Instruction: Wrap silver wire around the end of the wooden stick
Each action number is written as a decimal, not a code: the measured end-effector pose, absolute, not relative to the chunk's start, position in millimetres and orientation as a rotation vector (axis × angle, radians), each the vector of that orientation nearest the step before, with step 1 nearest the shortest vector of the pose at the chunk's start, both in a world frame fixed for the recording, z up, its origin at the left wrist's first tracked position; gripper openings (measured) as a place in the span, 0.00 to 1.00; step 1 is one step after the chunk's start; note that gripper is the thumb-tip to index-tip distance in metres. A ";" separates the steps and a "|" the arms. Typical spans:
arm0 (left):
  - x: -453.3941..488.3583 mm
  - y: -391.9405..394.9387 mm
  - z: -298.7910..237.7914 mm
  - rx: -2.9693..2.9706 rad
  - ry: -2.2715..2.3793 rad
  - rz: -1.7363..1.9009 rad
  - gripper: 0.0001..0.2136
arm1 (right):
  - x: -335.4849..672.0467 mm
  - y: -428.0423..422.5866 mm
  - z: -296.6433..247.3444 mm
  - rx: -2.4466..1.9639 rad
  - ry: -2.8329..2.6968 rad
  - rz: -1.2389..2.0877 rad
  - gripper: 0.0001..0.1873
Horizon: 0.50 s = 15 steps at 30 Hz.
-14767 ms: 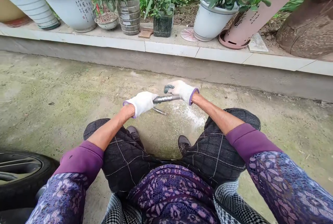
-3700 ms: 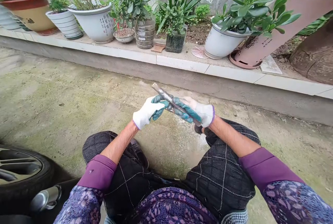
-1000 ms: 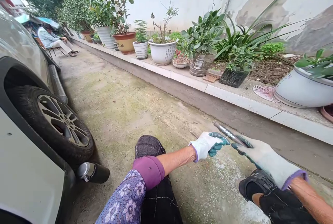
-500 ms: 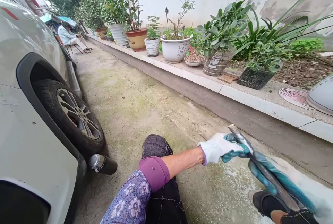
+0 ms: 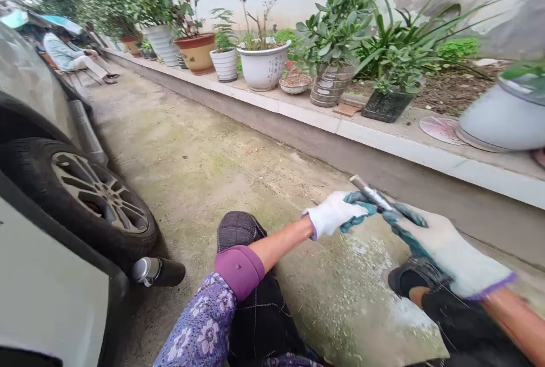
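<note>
My left hand [image 5: 338, 212], in a white glove with a teal coated palm, pinches a slim grey bar [image 5: 374, 195] with a shiny silvery stretch in its middle. Its pale blunt end points up and away to the left. My right hand [image 5: 438, 245], gloved alike, is closed round the lower part of the same bar, and its fingers hide that end. The two hands are close together above the concrete, in front of my right shoe [image 5: 404, 279]. Whitish flecks [image 5: 361, 276] lie on the ground beneath them.
At left stands a car with its wheel [image 5: 104, 194] and a black flask [image 5: 159, 271] lying beside it. A tiled ledge [image 5: 306, 120] with several potted plants, including a white pot [image 5: 261, 69], runs along the wall. A person [image 5: 74, 55] sits far back left.
My right hand has moved up along the bar, closer to my left hand, and now covers its lower end. The view has shifted a little to the right.
</note>
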<state>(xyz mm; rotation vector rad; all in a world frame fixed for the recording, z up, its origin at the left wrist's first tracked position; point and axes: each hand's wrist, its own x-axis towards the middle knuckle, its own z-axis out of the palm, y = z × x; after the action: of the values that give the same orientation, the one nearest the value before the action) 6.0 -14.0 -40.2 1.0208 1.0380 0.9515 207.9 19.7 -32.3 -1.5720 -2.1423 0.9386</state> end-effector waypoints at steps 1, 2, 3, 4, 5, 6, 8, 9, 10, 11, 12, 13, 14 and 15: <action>1.9 -14.5 -38.8 1.071 1.048 0.946 0.07 | 204.9 14.4 -24.6 -1.532 -2.022 1.127 0.25; -1.8 -13.5 -38.4 1.115 1.032 0.935 0.08 | 201.9 11.1 -17.7 -1.501 -1.922 1.260 0.24; -4.9 -11.3 -38.8 1.136 1.037 0.925 0.10 | 199.4 10.0 -12.2 -1.476 -1.830 1.350 0.22; -7.0 -8.3 -39.5 1.149 1.030 0.919 0.11 | 197.6 10.9 -8.3 -1.475 -1.750 1.392 0.21; -8.0 -5.6 -39.9 1.161 1.012 0.917 0.13 | 196.9 13.2 -6.0 -1.498 -1.690 1.420 0.20; -8.0 -3.8 -39.4 1.183 1.013 0.907 0.14 | 196.9 16.3 -4.9 -1.491 -1.659 1.435 0.18; -6.0 -4.7 -34.4 1.200 1.005 0.867 0.14 | 198.0 22.7 -5.4 -1.525 -1.689 1.354 0.16; -4.4 -7.2 -30.4 1.208 1.011 0.859 0.14 | 198.2 25.6 -6.3 -1.554 -1.738 1.300 0.15; -2.8 -10.5 -26.2 1.213 1.020 0.856 0.14 | 198.0 28.1 -7.3 -1.583 -1.794 1.241 0.14; -1.3 -13.9 -22.3 1.217 1.030 0.859 0.13 | 197.2 30.3 -8.2 -1.607 -1.846 1.191 0.14; -0.2 -16.9 -19.6 1.217 1.041 0.860 0.13 | 196.1 32.0 -8.6 -1.614 -1.888 1.154 0.14; 0.3 -18.9 -18.3 1.213 1.052 0.856 0.13 | 195.0 33.3 -8.6 -1.610 -1.912 1.133 0.14; 0.1 -19.8 -18.6 1.204 1.064 0.848 0.13 | 194.1 33.9 -7.8 -1.607 -1.913 1.128 0.14; -0.8 -19.3 -20.3 1.191 1.079 0.841 0.13 | 193.8 33.8 -6.4 -1.609 -1.890 1.147 0.14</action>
<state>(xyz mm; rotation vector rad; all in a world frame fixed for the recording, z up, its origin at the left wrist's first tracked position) -0.8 -19.3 -20.3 1.1908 1.0786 0.8414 193.8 33.8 -6.4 -1.6088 -1.8901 1.1466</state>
